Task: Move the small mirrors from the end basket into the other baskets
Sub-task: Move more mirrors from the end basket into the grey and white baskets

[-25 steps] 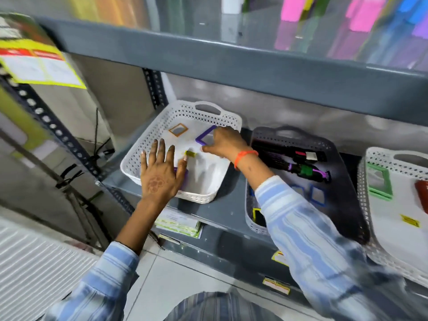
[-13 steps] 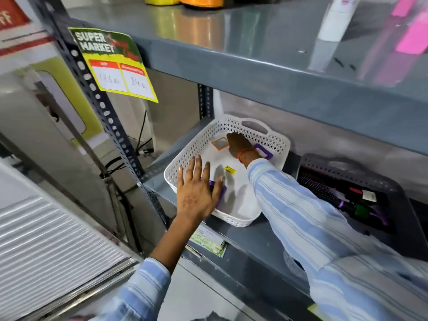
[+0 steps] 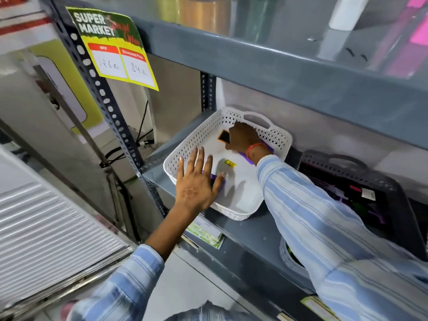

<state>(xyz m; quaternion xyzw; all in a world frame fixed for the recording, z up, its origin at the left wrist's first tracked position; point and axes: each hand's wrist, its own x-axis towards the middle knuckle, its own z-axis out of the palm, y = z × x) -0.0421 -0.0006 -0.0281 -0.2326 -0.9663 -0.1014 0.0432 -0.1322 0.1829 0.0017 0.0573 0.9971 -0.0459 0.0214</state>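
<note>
The right hand (image 3: 243,137) reaches deep into the white basket (image 3: 183,156) at the end of the shelf (image 3: 252,230). Its fingers curl down by a small mirror with an orange frame (image 3: 224,136), which stands tilted just beside them, but I cannot tell if the hand grips it. An orange band (image 3: 254,148) goes round that wrist, and a purple mirror (image 3: 266,148) peeks out from under the wrist on the basket floor. The left hand (image 3: 196,181) lies flat and open on the near edge of the same basket, with the fingers spread wide. Another purple mirror (image 3: 216,178) sits under those fingers. A little yellow sticker (image 3: 230,162) lies on the basket floor between the two hands. Both arms wear blue striped sleeves (image 3: 324,218). To the right on the shelf sits a black basket (image 3: 393,188) with dark things in it. A yellow price sign (image 3: 115,47) hangs from the post above.
</note>
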